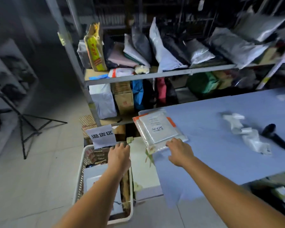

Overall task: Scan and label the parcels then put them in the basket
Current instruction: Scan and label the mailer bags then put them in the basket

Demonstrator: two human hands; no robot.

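Basket point(79, 178): white lattice plastic, on the floor left of the table; a white bag point(95, 180) lies in it.

Left hand point(119, 155): above the basket's far end, knuckles up, fingers bent down out of view. Cannot tell whether it holds anything.

Right hand point(179, 150): fingers point(173, 142) spread and laid on the near edge of the parcel point(158, 129), thumb apart, nothing pinched.

Parcel: flat stack at the near-left corner of the table point(220, 162), one corner over the edge. The top piece is a clear plastic sleeve over white paper; orange-edged mailers sit beneath.

- Judged light, thin, floppy.
- The film is likely slick, so layers may slide apart.
- Best hold: pinch the overhanging corner or near edge through all layers, thumb underneath.

Writing on the parcel: one handwritten line of digits and faint print above it, both too blurred to read.

Sign point(103, 135) at the basket's far end: "退货区".

Scanner point(275, 135): black, lying further right on the table beside crumpled white scraps point(243, 130). One scrap carries a small barcode, unreadable.

Shelf point(155, 74) behind: grey, white and black mailers standing on edge. The upright box point(95, 48) at its left has a yellow strip with red lettering, illegible.
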